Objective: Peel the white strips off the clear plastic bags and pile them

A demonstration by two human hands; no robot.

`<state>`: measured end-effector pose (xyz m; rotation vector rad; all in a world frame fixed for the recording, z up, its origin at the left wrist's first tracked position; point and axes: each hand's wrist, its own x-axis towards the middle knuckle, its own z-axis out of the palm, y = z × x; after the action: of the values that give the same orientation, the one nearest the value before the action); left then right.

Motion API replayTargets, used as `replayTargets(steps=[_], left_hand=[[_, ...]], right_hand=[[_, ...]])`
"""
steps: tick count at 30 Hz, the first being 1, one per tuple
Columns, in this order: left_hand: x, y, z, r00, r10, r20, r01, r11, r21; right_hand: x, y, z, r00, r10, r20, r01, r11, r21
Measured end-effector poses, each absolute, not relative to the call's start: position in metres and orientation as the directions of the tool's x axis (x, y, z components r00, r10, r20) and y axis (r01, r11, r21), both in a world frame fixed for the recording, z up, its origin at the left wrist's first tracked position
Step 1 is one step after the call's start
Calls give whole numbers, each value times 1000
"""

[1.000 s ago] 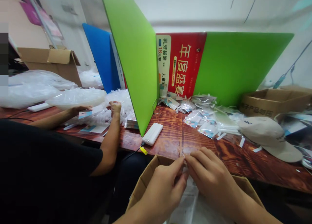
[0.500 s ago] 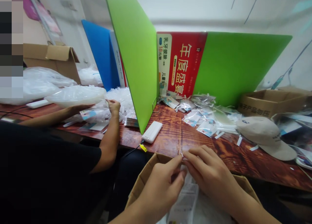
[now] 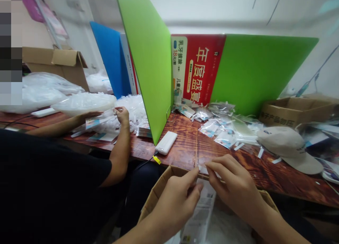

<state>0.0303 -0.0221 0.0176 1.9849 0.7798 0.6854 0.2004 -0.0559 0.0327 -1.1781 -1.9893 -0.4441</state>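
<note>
Ahead of you, red poster (image 3: 203,67) wedged between the green dividers (image 3: 259,70), large yellow characters 年度盛宴, its pale left strip reading 乳牙拔除 and 18元, cardboard box (image 3: 293,111) right of the poster, printed characters too faint to read

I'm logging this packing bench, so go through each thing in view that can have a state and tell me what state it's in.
Left hand: pinching the packet's top edge.
Right hand: pinching the same edge.
Clear packet: held over the box, printed card inside.
Cardboard box: open, flaps up.
Power bank: flat on the table, cable plugged in.
Cap: resting on the table, crown up.
Far cardboard box: open.
</note>
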Motion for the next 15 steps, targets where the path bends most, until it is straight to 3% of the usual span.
replayTargets(steps=[7,15], left_hand=[[30,-22,10,659,711,243,264,-522,811],[32,-22,6,695,670,261,290,-594,751]], right_hand=[[195,-62,31,-404,658,635,846,533,-13],[190,-58,29,-441,604,664,834,550,54]])
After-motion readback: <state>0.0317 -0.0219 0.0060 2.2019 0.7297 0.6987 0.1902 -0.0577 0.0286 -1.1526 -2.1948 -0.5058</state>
